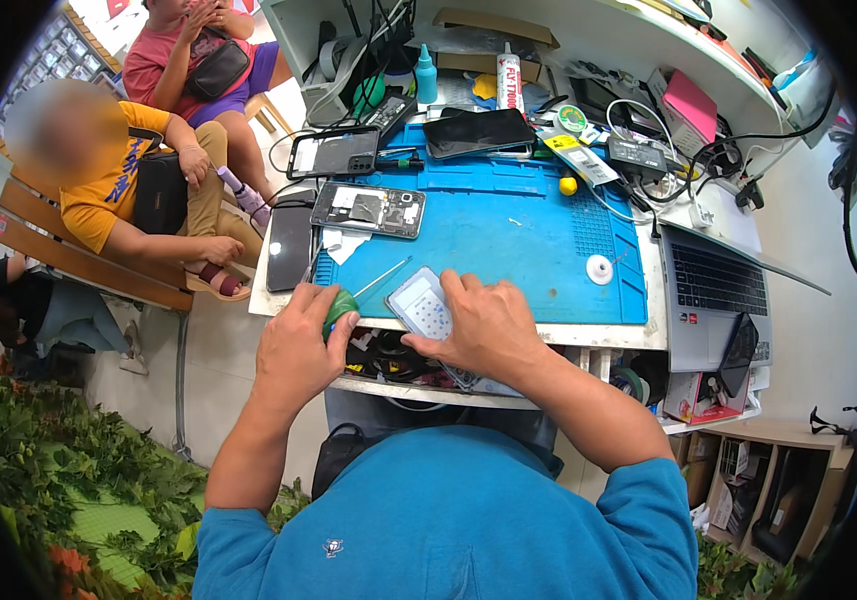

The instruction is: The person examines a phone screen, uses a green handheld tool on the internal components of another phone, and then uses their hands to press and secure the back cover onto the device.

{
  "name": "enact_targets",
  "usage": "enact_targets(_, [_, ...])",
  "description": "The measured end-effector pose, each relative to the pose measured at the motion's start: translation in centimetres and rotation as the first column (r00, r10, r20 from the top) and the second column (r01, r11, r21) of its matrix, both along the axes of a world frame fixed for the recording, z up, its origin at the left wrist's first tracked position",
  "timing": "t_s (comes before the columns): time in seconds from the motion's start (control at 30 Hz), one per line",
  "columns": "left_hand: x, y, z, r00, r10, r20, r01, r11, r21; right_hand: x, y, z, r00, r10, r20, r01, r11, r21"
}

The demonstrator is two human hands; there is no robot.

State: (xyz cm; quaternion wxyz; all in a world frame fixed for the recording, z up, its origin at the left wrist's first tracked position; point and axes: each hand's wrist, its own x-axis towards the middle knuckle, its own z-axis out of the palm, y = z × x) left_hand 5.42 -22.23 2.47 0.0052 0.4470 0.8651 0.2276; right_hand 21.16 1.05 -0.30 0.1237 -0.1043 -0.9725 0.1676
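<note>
My left hand [298, 338] is closed around the green handle of a screwdriver [382, 276], whose metal shaft points up and to the right over the near edge of a blue work mat [468, 262]. Between the fingers and thumb of my right hand [488, 325] is a small flat clear case [419, 303] with blue specks, tilted at the mat's front edge. Farther back on the left lies an opened phone [368, 210] with its inner parts exposed. A scrap of white paper [345, 243] lies just below it.
Behind stand a dark phone [478, 132], a phone frame [333, 152], a blue bottle [426, 76] and a white tube [509, 80]. A white disc [599, 268] sits on the mat's right. Beyond is an open laptop [718, 285]. Two people sit at the left on a bench [98, 262].
</note>
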Motion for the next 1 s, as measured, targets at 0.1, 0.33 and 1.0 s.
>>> enact_targets(0.1, [0.2,-0.3,0.6,0.999,0.022,0.046,-0.023,0.999,0.024,-0.4,0.7,1.4,0.992,-0.039,0.123,0.052,0.993,-0.104])
enact_targets(0.33, [0.9,-0.6,1.0,0.996,-0.027,0.086,0.018,0.994,0.106,-0.6,4.4,1.0,0.979,-0.097,0.179,0.18,0.823,-0.539])
enact_targets(1.0, [0.9,-0.1,1.2,0.99,-0.045,0.131,0.038,0.998,0.057,5.8,5.1,0.5,0.928,0.362,0.087,-0.371,0.921,0.118])
